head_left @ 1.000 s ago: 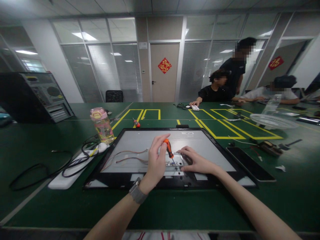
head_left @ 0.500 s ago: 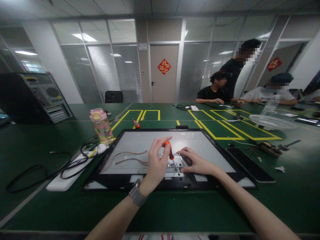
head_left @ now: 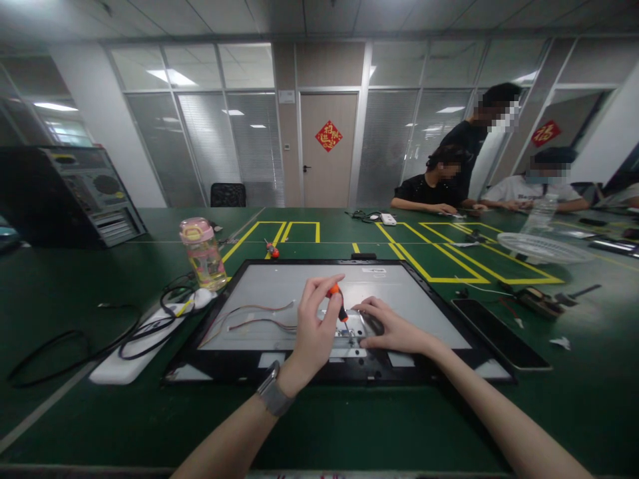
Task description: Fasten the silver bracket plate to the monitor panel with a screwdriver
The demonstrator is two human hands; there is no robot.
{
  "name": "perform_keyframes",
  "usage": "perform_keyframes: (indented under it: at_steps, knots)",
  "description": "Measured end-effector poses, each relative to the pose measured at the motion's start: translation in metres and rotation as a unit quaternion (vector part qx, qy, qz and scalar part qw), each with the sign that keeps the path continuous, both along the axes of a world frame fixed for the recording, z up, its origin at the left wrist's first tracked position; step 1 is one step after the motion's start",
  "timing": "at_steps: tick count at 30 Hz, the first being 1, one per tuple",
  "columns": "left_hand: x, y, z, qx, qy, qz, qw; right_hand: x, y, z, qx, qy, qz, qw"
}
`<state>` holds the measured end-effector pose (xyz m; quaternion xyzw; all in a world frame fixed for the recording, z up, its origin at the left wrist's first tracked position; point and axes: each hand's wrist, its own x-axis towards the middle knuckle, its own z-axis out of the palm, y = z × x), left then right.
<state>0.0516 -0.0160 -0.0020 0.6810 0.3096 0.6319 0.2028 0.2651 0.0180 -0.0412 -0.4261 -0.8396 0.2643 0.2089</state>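
A flat display panel (head_left: pixel 424 313) with a black frame lies face down on the green table, its grey back up. My left hand (head_left: pixel 318 316) is closed around the orange and black handle of a screwdriver (head_left: pixel 343 311). The screwdriver leans, its shaft reaching down to a small metal bracket (head_left: pixel 355 334) near the panel's front edge. On the bracket's right side rests my right hand (head_left: pixel 392 326), thumb and fingers curved around its edge. Loose thin wires (head_left: pixel 262 313) run across the panel to the left. The screwdriver's tip is too small to make out clearly.
Left of the panel are a white power strip (head_left: pixel 120 362) with black cable and a pink-lidded bottle (head_left: pixel 202 256). A phone-like black slab (head_left: pixel 499 332) lies to the right. Another screwdriver (head_left: pixel 272 251) lies behind the panel. A computer case (head_left: pixel 94 193) stands far left; several people sit or stand back right.
The screwdriver handle has tilted or turned slightly in my left hand. My right hand stays on the bracket. The whole view has shifted down a little.
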Motion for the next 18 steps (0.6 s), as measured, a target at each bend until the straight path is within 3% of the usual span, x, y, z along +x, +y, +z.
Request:
perform_keyframes:
  at_steps: [4, 10, 18]
  knots:
    - [-0.0003, 0.0003, -0.0006, -0.018, -0.008, -0.028, 0.999, -0.0015, -0.0020, 0.0033, -0.009, 0.001, -0.004, 1.000]
    - [0.0005, 0.0002, -0.0014, -0.010, 0.005, -0.001, 1.000, -0.0007, -0.0009, 0.0004, -0.002, 0.006, -0.001, 1.000]
    - [0.0015, 0.0008, -0.0023, -0.017, -0.005, -0.014, 1.000, -0.0015, -0.0021, 0.0027, -0.007, 0.001, -0.005, 1.000]
